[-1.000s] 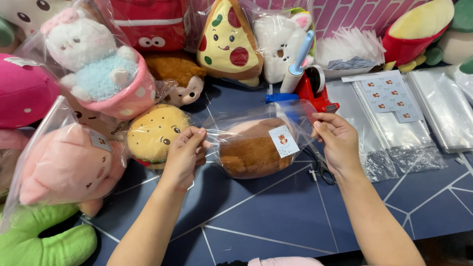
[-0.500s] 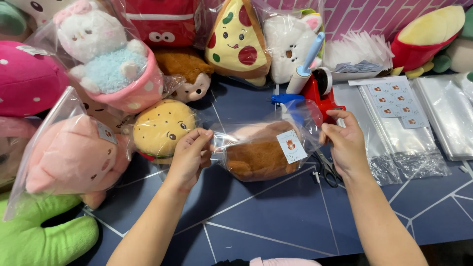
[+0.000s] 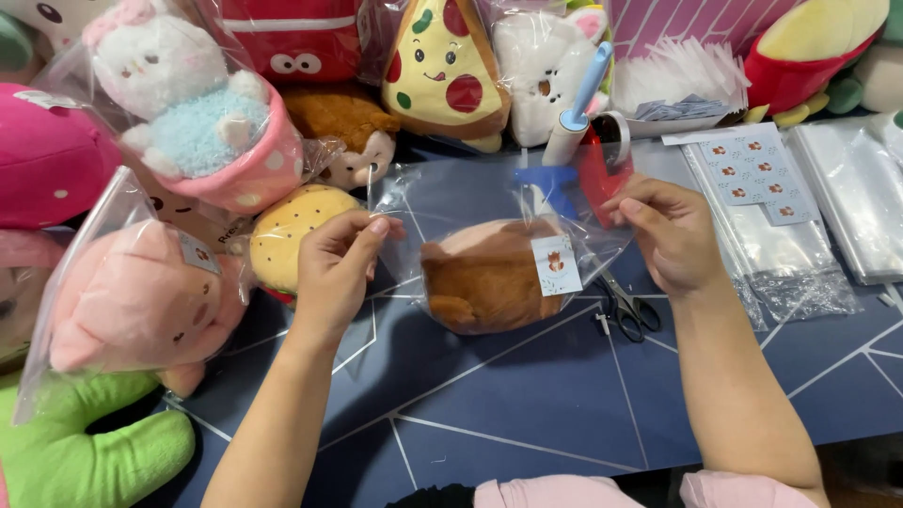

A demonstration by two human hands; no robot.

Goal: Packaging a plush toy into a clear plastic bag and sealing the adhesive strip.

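A clear plastic bag [image 3: 470, 198] is held up over the dark blue table [image 3: 527, 404], its open top stretched wide. Inside it lies a brown plush toy [image 3: 484, 282], and a small white sticker [image 3: 555, 265] with a little animal picture sits on the bag's front. My left hand [image 3: 337, 263] pinches the bag's left top corner. My right hand [image 3: 670, 230] grips its right top edge.
Bagged plush toys crowd the left and back: a pink one [image 3: 141, 301], a yellow burger [image 3: 292, 230], a pizza slice [image 3: 442, 71], a white bunny in a pink cup [image 3: 188, 122]. Scissors [image 3: 625, 306] lie under my right wrist. A sticker sheet [image 3: 752, 169] and stacked clear bags [image 3: 847, 188] lie right.
Both hands have pulled the bag's top apart and lifted it, so the bag now stands taller with the brown plush at its bottom.
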